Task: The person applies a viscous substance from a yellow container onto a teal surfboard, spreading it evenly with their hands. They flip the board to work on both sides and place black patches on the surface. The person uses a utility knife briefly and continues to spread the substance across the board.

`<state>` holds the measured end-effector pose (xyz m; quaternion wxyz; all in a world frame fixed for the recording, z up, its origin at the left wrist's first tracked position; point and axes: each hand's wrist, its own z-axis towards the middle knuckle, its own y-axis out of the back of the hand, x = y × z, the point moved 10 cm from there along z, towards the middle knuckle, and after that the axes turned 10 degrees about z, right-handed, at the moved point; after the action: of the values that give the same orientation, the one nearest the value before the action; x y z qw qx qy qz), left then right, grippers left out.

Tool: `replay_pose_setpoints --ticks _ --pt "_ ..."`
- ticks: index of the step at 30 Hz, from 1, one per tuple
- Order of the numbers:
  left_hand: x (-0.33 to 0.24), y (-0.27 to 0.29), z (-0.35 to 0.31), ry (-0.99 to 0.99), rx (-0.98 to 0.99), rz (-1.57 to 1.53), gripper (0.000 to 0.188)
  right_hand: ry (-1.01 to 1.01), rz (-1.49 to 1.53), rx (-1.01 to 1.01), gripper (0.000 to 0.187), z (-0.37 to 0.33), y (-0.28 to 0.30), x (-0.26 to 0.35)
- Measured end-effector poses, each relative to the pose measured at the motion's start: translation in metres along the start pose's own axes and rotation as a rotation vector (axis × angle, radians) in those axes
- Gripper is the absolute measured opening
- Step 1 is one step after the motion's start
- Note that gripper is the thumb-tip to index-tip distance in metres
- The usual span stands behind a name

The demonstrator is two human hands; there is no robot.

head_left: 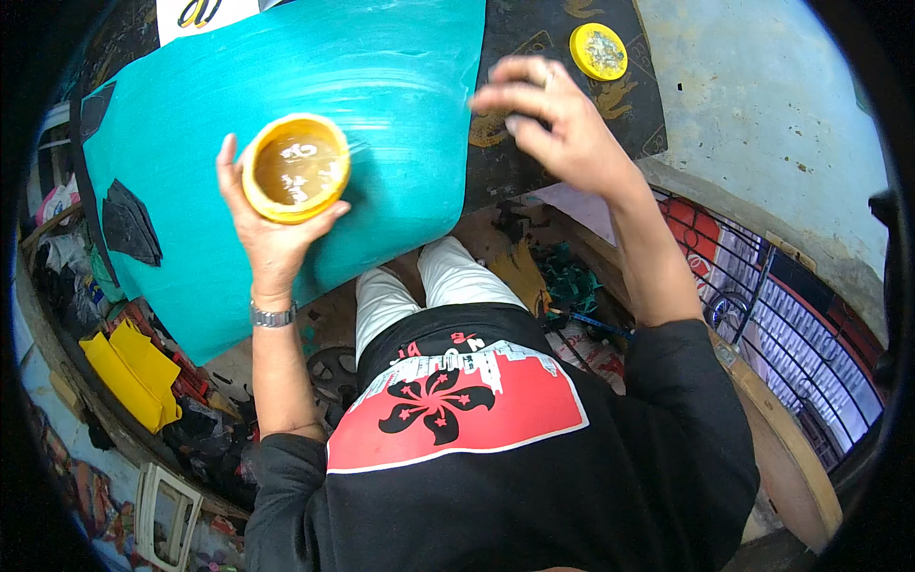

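My left hand (276,229) is wrapped round a yellow round tub (297,212), whose top is off. Inside it is a glossy amber-brown liquid (300,167). The tub is held over a large teal sheet (410,143) with pale, shiny streaks across it. Near the sheet's right edge, over the dark table (629,105), my right hand (562,124) is raised with its fingers bent and apart; its fingertips are slightly blurred, and I see nothing in it. A yellow lid (600,52) with crusted residue lies on the table beyond that hand.
Dark cut pieces (132,224) lie at the sheet's left side. A white paper (200,17) with a pair of scissors or similar looped handles is at the far edge. Yellow fabric (132,374) and scraps crowd the lower left. A barred opening (753,286) is at the right.
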<state>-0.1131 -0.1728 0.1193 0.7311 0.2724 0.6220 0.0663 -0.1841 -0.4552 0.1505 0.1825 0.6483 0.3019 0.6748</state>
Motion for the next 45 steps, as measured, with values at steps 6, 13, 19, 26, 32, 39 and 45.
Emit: replay_pose_setpoints --ticks 6,13,19,26,32,39,45 --pt "0.008 0.02 -0.014 0.017 -0.032 0.168 0.128 -0.032 -0.2 -0.292 0.037 0.003 -0.034 -0.097" --pt "0.014 0.009 -0.028 0.041 0.001 0.117 0.128 -0.091 -0.264 -0.201 0.042 -0.009 -0.07 -0.11" --pt "0.019 0.008 -0.03 0.044 -0.012 0.093 0.129 -0.084 -0.18 -0.005 0.043 -0.049 -0.101 -0.065" --pt "0.019 0.012 -0.031 0.047 -0.027 0.077 0.13 -0.016 -0.332 -0.289 0.049 0.002 -0.044 -0.09" --pt "0.016 0.018 -0.037 0.045 -0.052 0.098 0.131 -0.014 -0.453 -0.077 0.052 -0.023 -0.08 -0.079" --pt "0.017 0.031 -0.038 0.035 -0.111 0.134 0.131 -0.025 -0.091 -0.126 0.045 -0.014 -0.077 -0.046" --pt "0.024 0.034 -0.044 0.074 -0.111 0.07 0.131 -0.098 -0.31 -0.326 0.061 0.056 -0.084 -0.065"
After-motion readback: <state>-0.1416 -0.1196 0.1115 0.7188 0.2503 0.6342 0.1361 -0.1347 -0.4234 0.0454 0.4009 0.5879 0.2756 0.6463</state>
